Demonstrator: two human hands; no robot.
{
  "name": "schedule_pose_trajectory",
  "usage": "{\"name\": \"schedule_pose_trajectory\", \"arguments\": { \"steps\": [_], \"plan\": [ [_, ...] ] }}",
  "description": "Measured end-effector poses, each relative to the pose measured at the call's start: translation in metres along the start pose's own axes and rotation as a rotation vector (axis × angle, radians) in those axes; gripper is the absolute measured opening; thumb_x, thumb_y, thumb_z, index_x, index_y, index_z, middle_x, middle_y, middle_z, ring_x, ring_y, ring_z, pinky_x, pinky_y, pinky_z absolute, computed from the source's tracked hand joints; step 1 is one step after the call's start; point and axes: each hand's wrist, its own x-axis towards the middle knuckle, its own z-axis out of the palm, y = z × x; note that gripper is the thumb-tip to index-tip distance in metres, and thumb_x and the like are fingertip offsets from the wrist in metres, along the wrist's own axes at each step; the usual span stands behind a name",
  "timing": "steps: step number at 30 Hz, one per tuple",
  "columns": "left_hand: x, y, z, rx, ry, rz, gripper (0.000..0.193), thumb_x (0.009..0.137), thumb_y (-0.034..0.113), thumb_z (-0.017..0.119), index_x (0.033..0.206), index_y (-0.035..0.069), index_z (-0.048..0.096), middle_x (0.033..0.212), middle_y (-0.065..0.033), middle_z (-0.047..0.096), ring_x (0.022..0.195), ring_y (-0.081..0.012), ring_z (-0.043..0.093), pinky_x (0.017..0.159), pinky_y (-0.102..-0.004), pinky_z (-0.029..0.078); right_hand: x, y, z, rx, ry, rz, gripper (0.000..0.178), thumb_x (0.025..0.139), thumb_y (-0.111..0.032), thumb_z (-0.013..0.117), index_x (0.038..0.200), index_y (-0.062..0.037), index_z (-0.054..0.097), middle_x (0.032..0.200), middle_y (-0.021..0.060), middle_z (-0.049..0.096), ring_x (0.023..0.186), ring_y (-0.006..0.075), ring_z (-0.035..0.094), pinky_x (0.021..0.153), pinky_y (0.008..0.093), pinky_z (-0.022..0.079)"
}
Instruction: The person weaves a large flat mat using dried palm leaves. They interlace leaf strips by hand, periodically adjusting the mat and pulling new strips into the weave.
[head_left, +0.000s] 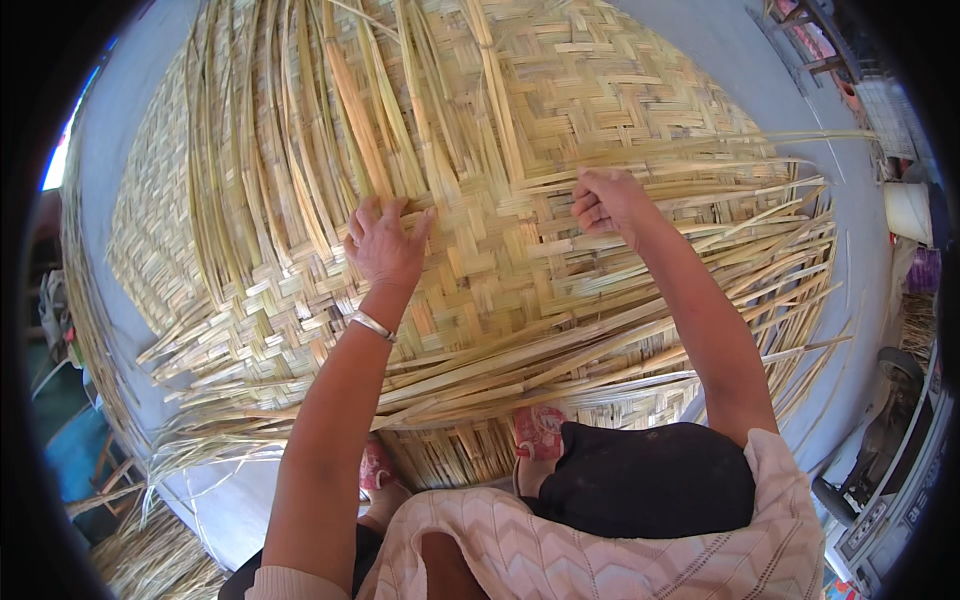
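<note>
A large woven mat of pale yellow-green split reeds (620, 95) spreads out below me, patterned in a herringbone weave. On its middle rests my left hand (385, 245), fingers spread and pressed on the lower ends of long upright strips (290, 170). To the right, my right hand (608, 203) is closed in a pinch on a thin reed strip (548, 182) that lies crosswise over the weave. Its fingertips are partly hidden. Many loose strip ends (740, 240) fan out to the right under my right forearm, and a bundle of strips (520, 370) crosses near my feet.
My red patterned shoes (541, 432) are at the mat's near side. Loose reeds (160, 555) lie at the lower left. At the right stand a white bucket (906, 212) and a wheeled vehicle (885, 450). A wooden stool-like frame (815, 35) is at the far right.
</note>
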Motion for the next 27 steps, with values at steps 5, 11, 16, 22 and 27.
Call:
{"name": "schedule_pose_trajectory", "arguments": {
  "steps": [5, 11, 16, 22, 27],
  "plan": [
    [0.010, 0.024, 0.006, -0.063, 0.005, -0.217, 0.055, 0.070, 0.049, 0.074, 0.111, 0.015, 0.058, 0.134, -0.0092, 0.039, 0.130, -0.0295, 0.031, 0.106, -0.0471, 0.021, 0.028, -0.018, 0.012, -0.195, -0.059, -0.204, 0.031, 0.094, -0.030, 0.055, 0.103, -0.0012, 0.061, 0.091, 0.0103, 0.066, 0.079, 0.0173, 0.066, 0.071, 0.0303, 0.055],
    [0.013, 0.025, 0.002, -0.110, -0.015, -0.252, 0.052, 0.067, 0.042, 0.074, 0.109, 0.015, 0.059, 0.136, -0.0103, 0.038, 0.133, -0.0299, 0.025, 0.109, -0.0460, 0.015, 0.110, -0.065, 0.055, -0.022, -0.122, -0.358, 0.031, 0.093, -0.027, 0.057, 0.109, -0.0006, 0.060, 0.093, 0.0092, 0.066, 0.088, 0.0189, 0.065, 0.079, 0.0309, 0.054],
    [0.014, 0.028, 0.006, -0.088, 0.016, -0.272, 0.048, 0.067, 0.039, 0.072, 0.107, 0.016, 0.058, 0.132, -0.0087, 0.040, 0.130, -0.0306, 0.031, 0.108, -0.0463, 0.019, 0.148, -0.101, 0.085, 0.172, -0.246, -0.292, 0.024, 0.086, -0.022, 0.067, 0.096, -0.0003, 0.061, 0.082, 0.0093, 0.064, 0.073, 0.0180, 0.063, 0.067, 0.0311, 0.052],
    [0.011, 0.019, 0.008, -0.145, 0.045, -0.220, 0.045, 0.067, 0.038, 0.071, 0.106, 0.017, 0.060, 0.135, -0.0098, 0.040, 0.132, -0.0316, 0.030, 0.108, -0.0476, 0.019, 0.124, -0.148, 0.109, 0.175, -0.345, -0.511, 0.024, 0.081, -0.021, 0.072, 0.092, -0.0030, 0.061, 0.079, 0.0081, 0.062, 0.069, 0.0171, 0.061, 0.062, 0.0313, 0.051],
    [0.008, 0.012, 0.011, -0.154, 0.042, -0.186, 0.047, 0.068, 0.041, 0.075, 0.107, 0.018, 0.060, 0.136, -0.0092, 0.041, 0.131, -0.0305, 0.030, 0.106, -0.0489, 0.020, 0.105, -0.187, 0.121, 0.109, -0.504, -0.636, 0.048, 0.081, -0.016, 0.068, 0.125, -0.0035, 0.052, 0.103, 0.0158, 0.064, 0.088, 0.0211, 0.063, 0.075, 0.0344, 0.052]
  ]
}}
